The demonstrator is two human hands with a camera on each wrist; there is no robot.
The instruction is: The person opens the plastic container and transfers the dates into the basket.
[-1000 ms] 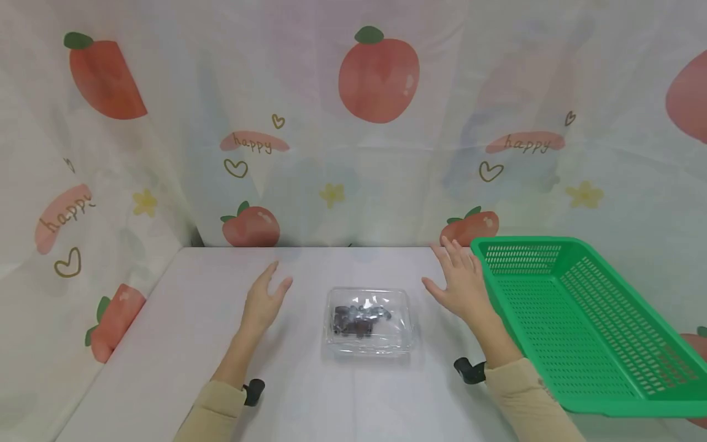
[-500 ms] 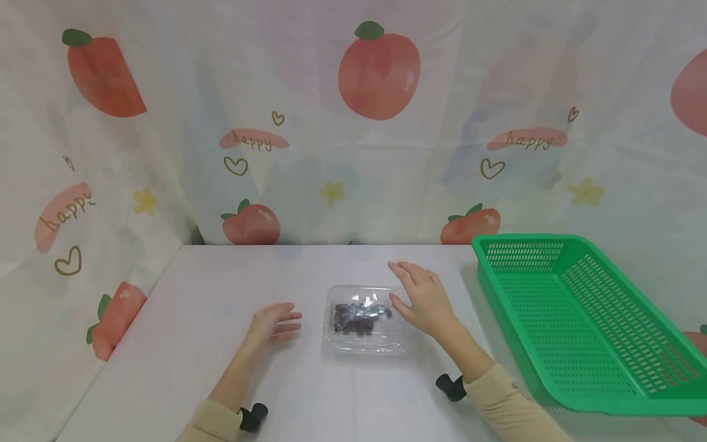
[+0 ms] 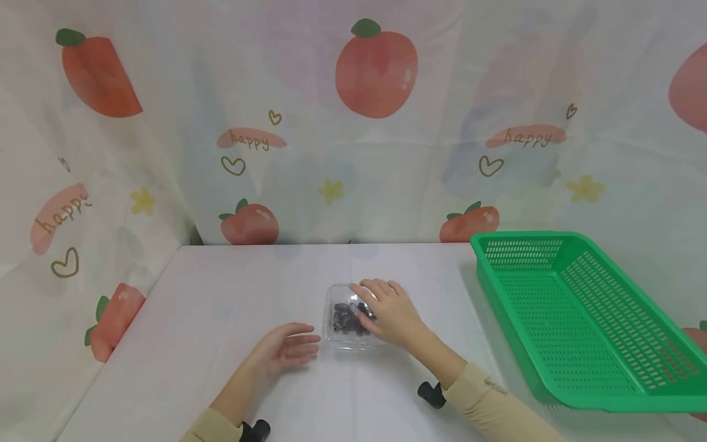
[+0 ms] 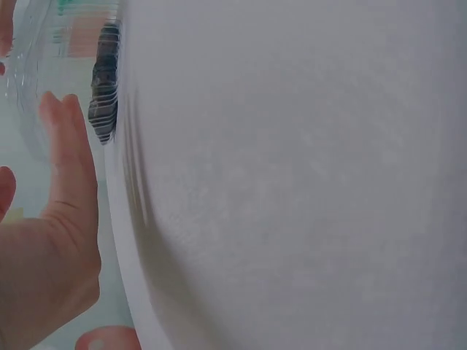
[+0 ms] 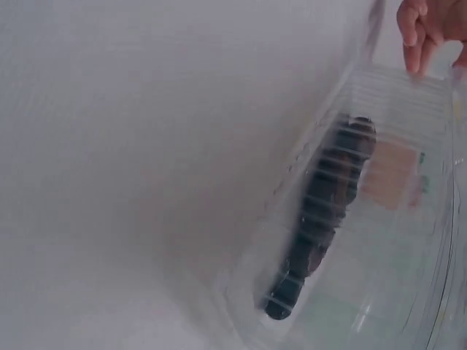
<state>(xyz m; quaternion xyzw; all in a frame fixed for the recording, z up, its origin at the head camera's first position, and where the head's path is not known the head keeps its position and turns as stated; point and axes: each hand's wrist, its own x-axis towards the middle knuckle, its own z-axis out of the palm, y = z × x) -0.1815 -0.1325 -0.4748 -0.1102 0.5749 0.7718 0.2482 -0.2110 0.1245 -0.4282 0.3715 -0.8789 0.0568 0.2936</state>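
On the white table sits a clear plastic clamshell box (image 3: pixel 337 334) with a cluster of dark, rounded pieces (image 3: pixel 343 318) inside, possibly grapes. My right hand (image 3: pixel 391 316) is over the right part of the box, fingers spread and slightly bent; whether it touches the lid cannot be told. It hides the box's right side. My left hand (image 3: pixel 289 350) is just left of the box, its fingers extended toward it and holding nothing. Through the clear wall in the right wrist view, the dark pieces (image 5: pixel 321 211) lie in a row along the bottom.
A green perforated plastic basket (image 3: pixel 521 344) stands on the right side of the table. Behind and to the left hangs a pale curtain (image 3: pixel 375 178) printed with fruit. White table surface (image 3: pixel 221 294) extends left of the box.
The right hand has moved left from beside the basket to over the box. My left hand has come lower and rightward, nearer the box. The box stays in place.
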